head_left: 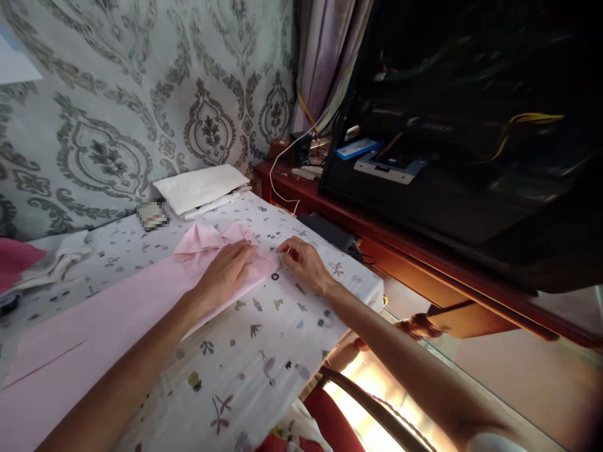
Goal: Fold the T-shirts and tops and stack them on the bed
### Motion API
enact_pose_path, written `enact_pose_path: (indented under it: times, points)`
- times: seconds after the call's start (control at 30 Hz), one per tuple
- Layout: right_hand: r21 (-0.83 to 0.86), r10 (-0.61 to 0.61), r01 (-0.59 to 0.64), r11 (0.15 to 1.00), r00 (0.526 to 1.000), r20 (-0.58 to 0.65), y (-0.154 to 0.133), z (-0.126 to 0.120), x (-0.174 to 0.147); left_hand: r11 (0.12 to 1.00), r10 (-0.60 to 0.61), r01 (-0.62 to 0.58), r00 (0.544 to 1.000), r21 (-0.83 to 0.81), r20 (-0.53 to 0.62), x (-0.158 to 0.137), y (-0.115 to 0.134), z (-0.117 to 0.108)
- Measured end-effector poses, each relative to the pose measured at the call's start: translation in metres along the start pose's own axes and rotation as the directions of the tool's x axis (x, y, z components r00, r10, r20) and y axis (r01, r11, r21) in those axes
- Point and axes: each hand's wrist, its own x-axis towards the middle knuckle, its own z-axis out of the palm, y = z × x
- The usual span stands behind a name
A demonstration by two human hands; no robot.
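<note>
A long pink cloth [141, 295] lies spread over the patterned sheet, running from the lower left up to the middle. Near its far end a part is folded up into peaks [200, 240]. My left hand [230, 267] rests on the cloth beside these folds, palm down with the fingers stretched out. At the cloth's right end, my right hand [301, 257] has its fingers curled, thumb and forefinger pinched together at the edge. The fingertips partly hide how much cloth they hold.
Under the cloth is a white sheet with small prints [264, 376]. Folded white fabric [202, 188] and a small blurred-out item [153, 215] lie by the wall. A red-brown wooden desk [400, 251] with an open black computer case [452, 157] stands at right. Pink fabric [19, 260] lies far left.
</note>
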Motion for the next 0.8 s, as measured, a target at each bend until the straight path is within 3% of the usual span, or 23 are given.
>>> enact_pose_path:
  times: [0.1, 0.27, 0.43, 0.57, 0.67, 0.8]
  points:
    - [-0.048, 0.0, 0.004, 0.999, 0.996, 0.094, -0.012, -0.001, -0.004, 0.997, -0.055, 0.055, 0.998, 0.045, -0.003, 0.016, -0.011, -0.003]
    - [-0.12, 0.058, -0.037, 0.992, 0.983, 0.173, -0.018, -0.001, -0.004, 0.998, -0.062, 0.063, 0.998, -0.027, 0.032, 0.025, -0.018, -0.008]
    - [-0.046, -0.004, 0.012, 0.999, 0.986, 0.168, -0.019, 0.0, -0.004, 0.985, -0.032, 0.027, 0.999, -0.172, -0.03, 0.024, -0.014, -0.01]
    - [0.101, 0.022, -0.045, 0.994, 0.976, 0.217, -0.021, -0.001, -0.01, 0.966, -0.074, 0.071, 0.997, -0.247, -0.004, 0.024, -0.008, -0.015]
    - [0.191, 0.044, -0.099, 0.977, 0.96, 0.275, -0.02, -0.006, -0.015, 0.964, -0.065, 0.075, 0.997, -0.256, 0.048, 0.026, -0.004, -0.016]
    - [0.144, 0.051, -0.097, 0.985, 0.955, 0.291, -0.013, -0.01, -0.018, 0.982, -0.023, 0.033, 0.998, -0.188, 0.057, 0.027, -0.002, -0.003]
